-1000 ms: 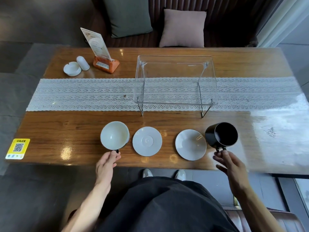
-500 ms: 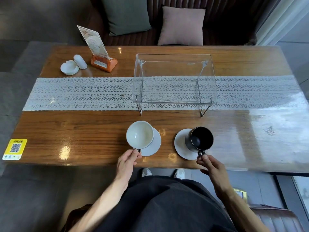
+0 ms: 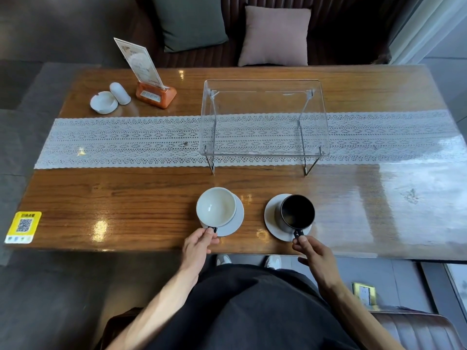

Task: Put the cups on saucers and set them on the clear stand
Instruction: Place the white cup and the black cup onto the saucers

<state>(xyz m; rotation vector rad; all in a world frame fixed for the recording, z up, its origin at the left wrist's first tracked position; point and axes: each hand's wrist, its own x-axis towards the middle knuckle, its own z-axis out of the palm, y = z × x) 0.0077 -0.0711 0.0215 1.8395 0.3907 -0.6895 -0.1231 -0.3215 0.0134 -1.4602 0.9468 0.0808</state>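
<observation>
I see left grip (image 3: 199,245) pinching white cup (image 3: 216,206) handle, cup on its saucer (image 3: 236,223) | right grip (image 3: 316,256) pinching black cup (image 3: 297,211) handle, on saucer (image 3: 271,218) | clear stand (image 3: 264,120) behind on counter (image 3: 126,198)

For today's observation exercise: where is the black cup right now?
In the head view, the black cup sits on the right-hand saucer near the table's front edge, its handle pinched by the right hand.

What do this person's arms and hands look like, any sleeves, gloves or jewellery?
Both forearms are bare up to the edge of the picture, with no sleeves in view. The left hand and the right hand wear no gloves, and no rings, watch or bracelet show on the fingers or wrists. Below the arms, dark clothing covers the lap.
</observation>
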